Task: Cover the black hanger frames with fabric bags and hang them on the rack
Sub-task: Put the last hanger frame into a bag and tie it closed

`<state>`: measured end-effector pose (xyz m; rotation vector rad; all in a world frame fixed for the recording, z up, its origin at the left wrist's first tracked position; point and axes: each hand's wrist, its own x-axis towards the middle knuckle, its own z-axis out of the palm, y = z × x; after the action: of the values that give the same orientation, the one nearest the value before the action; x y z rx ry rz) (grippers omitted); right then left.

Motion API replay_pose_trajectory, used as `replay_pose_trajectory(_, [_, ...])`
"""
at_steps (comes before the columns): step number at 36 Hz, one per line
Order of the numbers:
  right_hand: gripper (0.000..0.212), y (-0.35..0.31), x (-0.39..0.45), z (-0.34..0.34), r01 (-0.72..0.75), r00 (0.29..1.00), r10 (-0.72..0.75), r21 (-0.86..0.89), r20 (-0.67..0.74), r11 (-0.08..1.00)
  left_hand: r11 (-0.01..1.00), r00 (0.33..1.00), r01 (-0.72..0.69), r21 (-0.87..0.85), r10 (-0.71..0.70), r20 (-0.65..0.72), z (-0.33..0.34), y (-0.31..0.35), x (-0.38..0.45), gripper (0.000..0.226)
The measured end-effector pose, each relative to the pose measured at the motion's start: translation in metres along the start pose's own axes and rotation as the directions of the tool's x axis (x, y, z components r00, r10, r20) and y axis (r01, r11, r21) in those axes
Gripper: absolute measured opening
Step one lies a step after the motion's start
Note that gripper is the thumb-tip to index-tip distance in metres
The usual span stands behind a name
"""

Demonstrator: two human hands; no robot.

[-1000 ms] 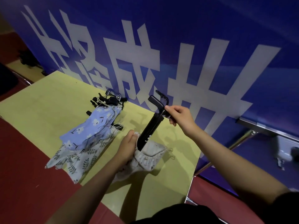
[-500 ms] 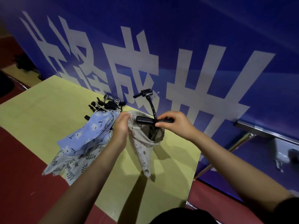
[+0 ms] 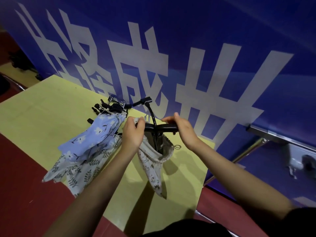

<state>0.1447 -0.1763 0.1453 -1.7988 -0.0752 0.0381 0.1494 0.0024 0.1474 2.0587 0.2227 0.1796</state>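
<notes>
Both hands (image 3: 132, 132) (image 3: 182, 130) raised, gripping.

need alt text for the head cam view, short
Two bare hands hold a black hanger frame above a yellow-green table: the left hand pinches a cream fabric bag hanging from it, the right hand grips the bar. More floral bags lie to the left.

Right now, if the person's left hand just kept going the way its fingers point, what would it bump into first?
Probably the right hand. The left hand pinches the beige bag's rim and points along the black hanger bar, whose far end the right hand grips. Depth is uncertain.
</notes>
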Motion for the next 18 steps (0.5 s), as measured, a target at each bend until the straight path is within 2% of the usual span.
replay_pose_trajectory(2, [0.048, 0.021, 0.002, 0.003, -0.065, 0.99, 0.057, -0.056, -0.125, 0.996, 0.999, 0.999, 0.026, -0.043, -0.027, -0.024, -0.003, 0.0, 0.004, 0.03])
replay_pose_trajectory(3, [0.043, 0.032, 0.002, 0.004, -0.097, 0.987, 0.083, -0.096, -0.137, 0.991, 0.998, 0.999, 0.038, -0.051, -0.04, -0.034, -0.004, 0.001, 0.006, 0.032])
replay_pose_trajectory(5, [0.034, 0.052, -0.002, 0.003, -0.138, 0.99, 0.127, -0.244, -0.059, 0.96, 0.997, 0.998, 0.05, -0.064, -0.053, -0.04, -0.008, 0.001, 0.009, 0.034])
replay_pose_trajectory(8, [0.04, 0.074, -0.008, 0.007, -0.157, 0.977, 0.207, -0.469, 0.057, 0.869, 0.994, 0.997, 0.065, -0.083, -0.068, -0.03, -0.011, 0.0, 0.012, 0.034])
replay_pose_trajectory(10, [0.038, 0.082, -0.008, 0.012, -0.18, 0.977, 0.212, -0.45, 0.02, 0.874, 0.995, 0.997, 0.073, -0.074, -0.075, -0.035, -0.013, -0.002, 0.013, 0.033])
replay_pose_trajectory(15, [0.036, 0.072, 0.003, 0.017, -0.243, 0.97, 0.229, -0.271, -0.082, 0.931, 0.997, 0.996, 0.05, -0.06, -0.054, -0.065, -0.016, -0.008, 0.014, 0.033])
replay_pose_trajectory(18, [0.037, 0.06, 0.007, 0.015, -0.215, 0.976, 0.189, -0.309, -0.112, 0.926, 0.998, 0.995, 0.041, -0.042, -0.044, -0.09, -0.018, -0.013, 0.017, 0.033])
